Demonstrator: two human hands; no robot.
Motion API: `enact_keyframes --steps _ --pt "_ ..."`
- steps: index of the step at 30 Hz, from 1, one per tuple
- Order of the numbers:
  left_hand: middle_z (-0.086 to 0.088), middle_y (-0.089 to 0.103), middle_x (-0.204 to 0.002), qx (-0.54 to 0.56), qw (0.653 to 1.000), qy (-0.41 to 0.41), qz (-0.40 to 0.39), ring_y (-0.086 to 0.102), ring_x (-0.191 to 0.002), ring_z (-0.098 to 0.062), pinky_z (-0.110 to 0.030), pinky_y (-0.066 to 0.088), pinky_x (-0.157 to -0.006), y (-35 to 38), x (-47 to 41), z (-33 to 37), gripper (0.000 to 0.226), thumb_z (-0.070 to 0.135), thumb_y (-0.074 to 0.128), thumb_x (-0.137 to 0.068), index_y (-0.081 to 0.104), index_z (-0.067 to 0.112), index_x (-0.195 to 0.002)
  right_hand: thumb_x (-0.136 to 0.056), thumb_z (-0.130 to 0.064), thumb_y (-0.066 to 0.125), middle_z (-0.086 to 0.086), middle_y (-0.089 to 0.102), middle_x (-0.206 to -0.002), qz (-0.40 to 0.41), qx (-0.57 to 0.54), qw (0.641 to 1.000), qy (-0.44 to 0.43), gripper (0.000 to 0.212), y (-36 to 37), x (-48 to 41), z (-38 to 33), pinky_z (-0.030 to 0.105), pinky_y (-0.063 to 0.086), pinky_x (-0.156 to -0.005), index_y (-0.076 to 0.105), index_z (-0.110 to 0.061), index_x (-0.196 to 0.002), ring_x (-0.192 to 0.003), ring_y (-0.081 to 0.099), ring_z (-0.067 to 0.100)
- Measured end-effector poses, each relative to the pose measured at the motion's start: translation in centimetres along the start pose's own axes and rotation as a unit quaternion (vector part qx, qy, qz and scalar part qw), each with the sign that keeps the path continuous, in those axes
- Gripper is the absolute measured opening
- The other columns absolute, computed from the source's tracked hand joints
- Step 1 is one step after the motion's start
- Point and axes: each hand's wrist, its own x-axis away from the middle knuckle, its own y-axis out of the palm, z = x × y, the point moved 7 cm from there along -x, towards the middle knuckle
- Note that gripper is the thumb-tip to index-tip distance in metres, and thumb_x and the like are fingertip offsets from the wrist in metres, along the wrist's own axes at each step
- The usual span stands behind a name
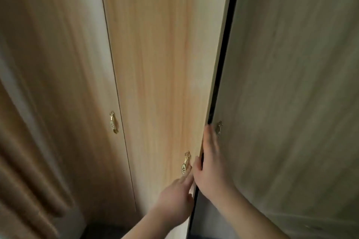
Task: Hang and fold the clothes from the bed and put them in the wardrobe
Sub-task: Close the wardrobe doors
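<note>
A brown curtain (29,161) hung in folds at the far left. The wardrobe (161,25) filled the rest of the view, close in front, its tall doors running top to bottom in pale wood grain. The left door (77,83) lay flush, with a small brass handle (113,122) near its right edge. The middle door (165,93) stood slightly ajar, its right edge swung towards the person, and a narrow dark gap (223,64) showed beside it. The left hand (174,198) reached up with fingers straight and relaxed, holding nothing, its tips at the door's ornate handle (186,163). The right hand (209,161) held the middle door's free edge, thumb on the front face and fingers tucked into the gap. The right door (291,103) looked greyer, in shade, and its handle (219,129) sat just beside the right hand's fingertips.
</note>
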Motion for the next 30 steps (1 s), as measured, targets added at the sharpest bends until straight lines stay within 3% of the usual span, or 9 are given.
enact_keyframes --steps 2,5,7,10,12,15,17,19,30 --pt "0.023 0.014 -0.163 0.000 1.000 -0.020 -0.006 0.052 -0.123 -0.020 -0.034 0.049 -0.090 1.1 -3.7 0.8 0.085 0.021 0.040 -0.086 -0.007 0.049 -0.151 -0.091 -0.009 0.053 -0.010 -0.009 -0.166 0.002 0.074 0.995 -0.065 0.082 -0.6 -1.6 1.4 0.033 0.021 -0.121 0.009 -0.020 -0.158 -0.153 0.001 0.012" --pt "0.005 0.017 -0.166 -0.043 0.998 -0.044 -0.010 0.060 -0.118 -0.026 -0.035 0.051 -0.085 1.7 -8.9 2.5 0.074 0.029 0.039 -0.093 0.001 0.037 -0.156 -0.085 -0.015 0.057 0.000 0.004 -0.167 -0.033 0.169 0.976 -0.133 0.080 -0.5 -4.9 4.4 0.044 0.027 -0.120 0.022 -0.011 -0.156 -0.153 0.002 0.020" --pt "-0.001 0.042 -0.153 -0.082 0.995 -0.050 0.013 0.064 -0.109 -0.029 -0.035 0.050 -0.080 0.7 -11.3 3.5 0.062 0.029 0.036 -0.091 0.022 0.030 -0.151 -0.079 -0.023 0.062 0.002 0.011 -0.166 -0.061 0.228 0.960 -0.150 0.082 -0.4 -7.3 6.6 0.044 0.032 -0.117 0.031 -0.008 -0.153 -0.153 0.007 0.020" --pt "0.006 0.065 -0.114 -0.107 0.980 -0.007 0.166 0.064 -0.101 -0.024 -0.031 0.051 -0.076 -2.9 -13.4 3.9 0.041 0.022 0.035 -0.085 0.058 0.030 -0.117 -0.084 -0.023 0.047 0.003 0.017 -0.165 -0.049 0.262 0.940 -0.211 0.070 -0.1 -9.4 8.9 0.043 0.025 -0.119 0.036 -0.008 -0.151 -0.152 0.013 0.021" --pt "0.006 0.064 -0.117 -0.104 0.957 0.025 0.269 0.061 -0.107 -0.024 -0.033 0.054 -0.084 -4.7 -14.0 3.1 0.046 0.019 0.036 -0.075 0.062 0.027 -0.112 -0.091 -0.017 0.043 0.003 0.016 -0.165 -0.031 0.277 0.929 -0.245 0.063 0.2 -10.2 10.0 0.044 0.023 -0.119 0.033 -0.009 -0.153 -0.153 0.012 0.022" --pt "-0.007 0.042 -0.153 -0.155 0.956 -0.002 0.249 0.035 -0.144 -0.034 -0.046 0.035 -0.112 -4.4 -16.0 1.2 0.079 0.014 0.036 -0.068 0.045 0.024 -0.146 -0.093 -0.015 0.051 0.005 0.013 -0.166 -0.034 0.301 0.921 -0.246 0.066 0.7 -12.0 11.3 0.046 0.020 -0.120 0.029 -0.011 -0.155 -0.153 0.011 0.024" --pt "-0.005 0.013 -0.167 -0.207 0.956 -0.030 0.207 0.009 -0.154 -0.031 -0.049 0.019 -0.119 -3.7 -17.6 0.2 0.093 0.015 0.040 -0.069 0.020 0.033 -0.158 -0.092 -0.016 0.054 0.006 0.012 -0.166 -0.048 0.312 0.919 -0.235 0.070 0.9 -13.4 12.0 0.047 0.017 -0.121 0.026 -0.011 -0.155 -0.153 0.010 0.025" --pt "-0.003 0.000 -0.167 -0.235 0.952 -0.042 0.194 0.001 -0.155 -0.030 -0.048 0.013 -0.119 -3.1 -18.9 -0.8 0.100 0.016 0.047 -0.069 0.009 0.037 -0.159 -0.092 -0.018 0.049 0.008 0.009 -0.166 -0.058 0.322 0.915 -0.235 0.068 1.2 -14.6 12.6 0.048 0.014 -0.121 0.025 -0.009 -0.156 -0.153 0.007 0.025" --pt "-0.003 -0.010 -0.166 -0.246 0.950 -0.079 0.178 -0.017 -0.152 -0.028 -0.053 0.026 -0.119 -2.3 -22.7 -2.3 0.107 0.015 0.055 -0.073 -0.005 0.039 -0.158 -0.092 -0.029 0.030 0.011 -0.005 -0.166 -0.098 0.351 0.905 -0.220 0.072 2.6 -17.8 14.5 0.049 0.008 -0.123 0.008 -0.007 -0.157 -0.153 -0.009 0.027"
